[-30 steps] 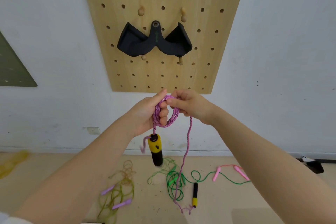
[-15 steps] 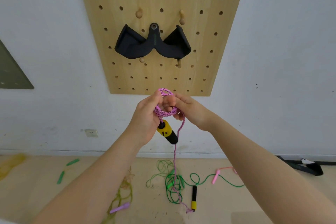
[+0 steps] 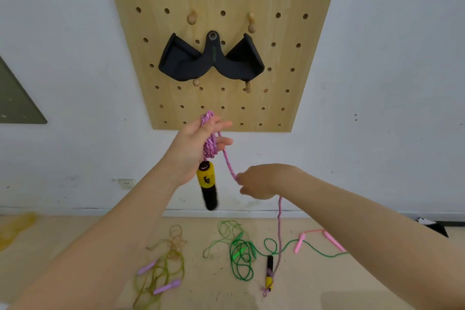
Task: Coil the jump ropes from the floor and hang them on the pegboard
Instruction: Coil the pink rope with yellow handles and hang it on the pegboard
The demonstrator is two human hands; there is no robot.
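Several loops of the pink braided jump rope [image 3: 210, 139] are held in the left hand [image 3: 198, 145], whose fingers are curled round the coil just below the light wooden pegboard [image 3: 289, 58]; one yellow-and-black handle [image 3: 207, 184] hangs beneath it. Half a second ago both hands met at the coil; now the right hand [image 3: 261, 181] has been drawn down and away, pinching the loose strand, which trails to the second handle [image 3: 269, 272] on the floor [image 3: 314, 284]. Another length has thus been gathered for the next wrap, so coiling is judged unfinished. A green rope [image 3: 241, 254] and an olive rope [image 3: 163, 267] are left on the floor.
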